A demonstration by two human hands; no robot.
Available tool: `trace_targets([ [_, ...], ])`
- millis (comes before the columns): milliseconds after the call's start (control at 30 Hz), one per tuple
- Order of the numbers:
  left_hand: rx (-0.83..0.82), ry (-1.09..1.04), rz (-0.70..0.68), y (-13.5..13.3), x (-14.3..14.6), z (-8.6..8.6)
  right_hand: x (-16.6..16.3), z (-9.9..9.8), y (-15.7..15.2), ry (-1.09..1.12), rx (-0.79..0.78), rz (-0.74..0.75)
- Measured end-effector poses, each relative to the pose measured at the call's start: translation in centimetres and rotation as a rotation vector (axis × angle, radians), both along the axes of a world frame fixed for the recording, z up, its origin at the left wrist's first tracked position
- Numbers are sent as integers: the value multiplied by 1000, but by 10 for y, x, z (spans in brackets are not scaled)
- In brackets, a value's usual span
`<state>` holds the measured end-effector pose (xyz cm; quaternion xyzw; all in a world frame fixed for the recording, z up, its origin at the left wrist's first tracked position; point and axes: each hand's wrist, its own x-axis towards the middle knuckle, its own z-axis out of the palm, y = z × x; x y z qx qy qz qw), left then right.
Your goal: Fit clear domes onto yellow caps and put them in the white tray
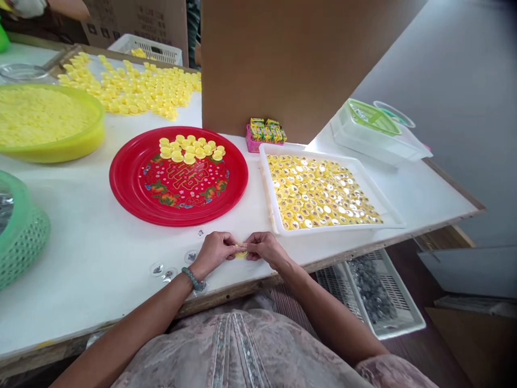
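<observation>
My left hand and my right hand meet near the table's front edge, their fingertips pinching a small yellow plastic cap that is partly hidden by my fingers. Several clear plastic domes lie on the white table beside my left hand. A red plate holds several yellow caps, and a white tray to the right is packed with yellow caps with shiny gold centres.
A yellow basin of yellow bits, a loose spread of yellow caps, and a green basket stand to the left. A brown board rises at the back. A co-worker's hand shows top left. A crate of grey pieces sits below the table.
</observation>
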<state>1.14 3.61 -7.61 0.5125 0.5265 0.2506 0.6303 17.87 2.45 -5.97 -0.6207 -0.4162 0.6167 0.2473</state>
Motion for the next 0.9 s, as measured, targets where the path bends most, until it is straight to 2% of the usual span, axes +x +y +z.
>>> trace_targets([
  [100, -32, -65, 29, -1, -1, -1, 2, 1, -10, -69, 131, 38],
  [233, -55, -148, 53, -4, -3, -2, 3, 3, -28, -285, 522, 125],
  [300, -34, -126, 43, -5, -3, -2, 0, 5, -35, -394, 649, 222],
  [400, 31, -13, -20, -5, -4, -2, -6, 6, -36, -561, 701, 328],
  [533, 81, 109, -115, 1, -5, -1, -7, 4, -28, -710, 720, 394],
  [767, -24, 167, -170, 4, 1, 13, 1, -4, -27, -667, 786, 371],
  [900, -68, 136, -163, 3, 2, 8, 1, -11, -31, -607, 794, 358],
])
